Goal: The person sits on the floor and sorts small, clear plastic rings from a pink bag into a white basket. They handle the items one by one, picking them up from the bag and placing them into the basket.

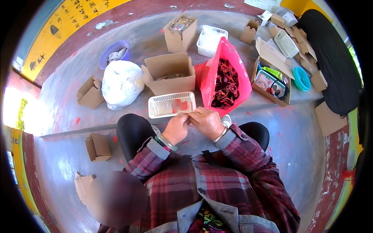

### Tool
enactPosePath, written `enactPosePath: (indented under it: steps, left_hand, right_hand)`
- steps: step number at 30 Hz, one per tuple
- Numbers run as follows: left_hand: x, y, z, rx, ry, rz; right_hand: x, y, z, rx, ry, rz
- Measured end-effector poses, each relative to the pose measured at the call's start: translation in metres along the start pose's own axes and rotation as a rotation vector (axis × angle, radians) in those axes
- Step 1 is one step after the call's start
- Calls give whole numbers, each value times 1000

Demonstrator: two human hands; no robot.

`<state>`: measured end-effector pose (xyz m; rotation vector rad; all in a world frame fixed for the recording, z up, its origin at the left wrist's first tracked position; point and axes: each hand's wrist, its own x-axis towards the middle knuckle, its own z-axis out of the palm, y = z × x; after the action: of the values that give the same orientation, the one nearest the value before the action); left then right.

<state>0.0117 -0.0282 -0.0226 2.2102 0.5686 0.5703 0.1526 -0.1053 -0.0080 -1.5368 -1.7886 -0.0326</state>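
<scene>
My left hand (175,129) and my right hand (207,122) meet in front of me, fingers closed and fingertips pressed together. Whatever is between them is too small or too hidden to make out. Just beyond them lies a white plastic basket (152,112) holding a clear, flat piece and some small red pieces (182,105). To the right of the basket stands an open bright pink bag (243,86), full of dark red and black looped bands (225,83). Behind the basket is an open cardboard box (171,85) with a jumble of items low inside.
A stuffed white plastic bag (122,83) and purple basin (103,61) are at left. Farther back stand a filled carton (180,40) and white basket (206,46). A box of supplies (285,100), turquoise basket (302,79) and cartons are at right. The raised floor's edge (77,132) crosses ahead.
</scene>
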Motion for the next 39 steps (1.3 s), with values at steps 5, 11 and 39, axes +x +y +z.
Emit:
enactPosePath:
  steps: [5, 11, 39]
  left_hand:
    - [-8, -3, 8, -115, 12, -143]
    - [-23, -17, 19, -164, 7, -242]
    - [-35, -57, 46, -269, -57, -242]
  right_hand:
    - [-7, 0, 8, 5, -13, 23]
    - [-21, -2, 27, -10, -79, 83]
    - [-33, 7, 43, -99, -280, 187]
